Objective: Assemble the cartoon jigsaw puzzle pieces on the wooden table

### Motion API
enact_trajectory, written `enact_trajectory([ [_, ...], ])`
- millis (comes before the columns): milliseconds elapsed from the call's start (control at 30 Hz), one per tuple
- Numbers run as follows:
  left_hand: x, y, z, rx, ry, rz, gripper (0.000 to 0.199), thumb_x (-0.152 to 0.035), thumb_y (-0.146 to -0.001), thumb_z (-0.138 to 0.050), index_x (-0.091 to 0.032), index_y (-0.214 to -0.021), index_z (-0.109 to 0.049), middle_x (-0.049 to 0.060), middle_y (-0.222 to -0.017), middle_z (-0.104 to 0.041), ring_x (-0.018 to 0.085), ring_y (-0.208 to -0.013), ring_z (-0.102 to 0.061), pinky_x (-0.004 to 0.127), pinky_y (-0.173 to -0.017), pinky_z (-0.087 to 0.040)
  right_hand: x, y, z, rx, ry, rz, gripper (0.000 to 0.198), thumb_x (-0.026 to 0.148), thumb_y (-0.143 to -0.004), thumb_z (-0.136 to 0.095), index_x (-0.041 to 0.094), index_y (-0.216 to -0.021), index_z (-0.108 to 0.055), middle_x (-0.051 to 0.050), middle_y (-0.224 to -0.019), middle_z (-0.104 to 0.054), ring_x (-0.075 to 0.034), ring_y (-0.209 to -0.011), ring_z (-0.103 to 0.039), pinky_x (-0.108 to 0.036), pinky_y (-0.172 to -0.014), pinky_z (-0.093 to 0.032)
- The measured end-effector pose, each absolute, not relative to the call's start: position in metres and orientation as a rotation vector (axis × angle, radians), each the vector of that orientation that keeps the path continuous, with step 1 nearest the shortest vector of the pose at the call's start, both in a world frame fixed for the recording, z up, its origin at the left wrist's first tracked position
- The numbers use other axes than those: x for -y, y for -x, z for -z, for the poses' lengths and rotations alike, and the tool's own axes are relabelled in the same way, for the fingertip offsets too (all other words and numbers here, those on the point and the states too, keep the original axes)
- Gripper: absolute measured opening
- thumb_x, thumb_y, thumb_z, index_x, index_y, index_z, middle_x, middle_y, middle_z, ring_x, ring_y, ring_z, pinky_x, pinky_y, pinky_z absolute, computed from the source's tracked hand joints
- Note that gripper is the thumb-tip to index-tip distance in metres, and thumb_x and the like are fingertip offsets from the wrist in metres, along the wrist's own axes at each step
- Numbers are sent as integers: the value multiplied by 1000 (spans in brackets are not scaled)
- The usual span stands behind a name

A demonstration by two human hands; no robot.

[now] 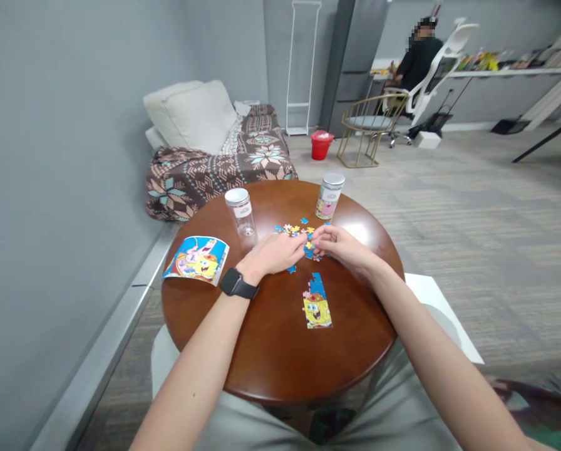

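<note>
Loose jigsaw puzzle pieces [309,247], mostly blue, yellow and pink, lie in a pile on the round brown table [271,351]. Over the left side of this pile is my left hand [279,252], its fingers bent and close together. From the other side my right hand [337,243] reaches in, thumb and fingers pinched together among the pieces. Whatever either hand holds is too small to make out. Nearer to me lies a joined puzzle section [317,307] with a yellow cartoon face under a blue strip.
A clear jar [243,219] with a silver lid stands left of the pile; a second jar [328,199] with a picture stands behind it. The curved picture sheet [196,259] lies at the table's left. Beyond are a covered sofa [224,150], a red bin [321,145] and a seated person.
</note>
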State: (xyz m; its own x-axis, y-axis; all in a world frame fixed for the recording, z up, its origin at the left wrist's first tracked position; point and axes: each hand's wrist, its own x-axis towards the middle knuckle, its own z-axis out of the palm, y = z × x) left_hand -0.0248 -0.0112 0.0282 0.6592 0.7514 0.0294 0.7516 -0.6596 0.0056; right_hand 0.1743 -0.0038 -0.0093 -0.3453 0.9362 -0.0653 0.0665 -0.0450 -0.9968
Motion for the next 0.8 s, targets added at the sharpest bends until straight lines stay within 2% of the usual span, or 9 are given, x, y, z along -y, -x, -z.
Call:
enact_trajectory([
  [167,7,27,-23,1538,2658,335,35,-31,-100,-23,-20,-95,-55,5,-87,-66,20,-82,-63,29,-71,-44,-1,-176,18,1720,1216,-1090,15,30,-75,-63,16,-80,-62,-2,-72,-65,-13,-65,-58,-28,-64,-47],
  [300,0,30,-12,1639,2520,387,34,-24,-99,-24,-16,-91,-56,8,-92,-64,21,-91,-60,31,-77,-45,4,-171,21,2051,1147,-823,12,17,-77,-54,17,-80,-65,-3,-78,-66,-14,-70,-59,-28,-68,-47],
  [400,-5,33,-4,1639,2575,312,36,-20,-98,-25,-15,-90,-60,10,-93,-65,21,-92,-59,32,-82,-44,11,-166,19,2196,1046,-774,20,11,-78,-53,17,-92,-66,-3,-79,-66,-15,-71,-60,-28,-69,-48],
  [600,-13,32,7,1894,2625,340,39,-20,-96,-26,-17,-82,-62,11,-93,-67,21,-91,-61,31,-79,-42,12,-164,16,2285,936,-660,16,11,-81,-55,20,-81,-68,-5,-90,-63,-18,-87,-59,-33,-84,-47],
  [800,-24,44,18,2043,2623,572,29,-12,-89,-28,-18,-77,-54,10,-91,-65,20,-87,-57,31,-79,-40,-1,-170,28,2051,1134,-507,14,12,-83,-49,19,-83,-61,-5,-88,-57,-18,-85,-57,-33,-80,-46],
])
